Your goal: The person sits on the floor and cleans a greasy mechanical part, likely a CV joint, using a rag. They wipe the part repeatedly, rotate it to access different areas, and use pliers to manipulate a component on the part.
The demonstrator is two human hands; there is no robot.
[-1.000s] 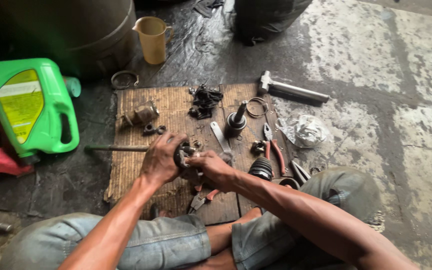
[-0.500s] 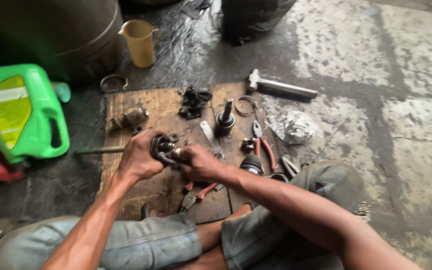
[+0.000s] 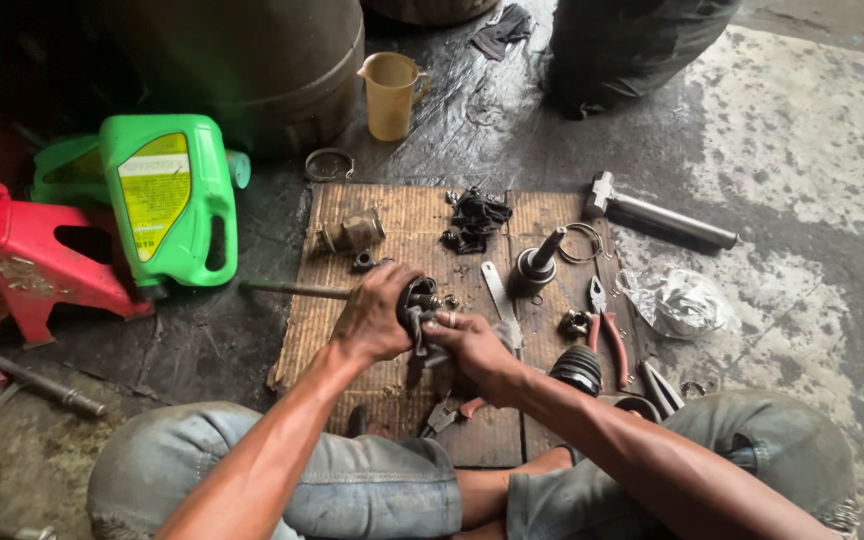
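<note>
Head view, looking down: a person sits cross-legged on a stained concrete floor (image 3: 802, 150) with a cardboard mat (image 3: 392, 215) laid out in front as a worktop. The left hand (image 3: 372, 320) is closed around a greasy metal joint (image 3: 418, 298) at the end of a thin shaft (image 3: 292, 291), which runs off to the left over the mat's edge. The right hand (image 3: 472, 345) is closed too, pressing a dark rag (image 3: 420, 335) against the joint from below. The joint sits just above the middle of the mat. To do this well, it seems wise to keep the left grip firm so the slick joint cannot turn, and to work the rag steadily. Close by on the mat lie red-handled pliers (image 3: 607, 325), a ribbed rubber boot (image 3: 578, 368), a small spindle (image 3: 537, 262) and a heap of black bits (image 3: 477, 218); these crowd the right hand's side. Further off stand a green jug (image 3: 167, 200), a red stand (image 3: 22, 255), a yellow cup (image 3: 390, 95), a hammer (image 3: 662, 215) and crumpled plastic (image 3: 677, 300).
</note>
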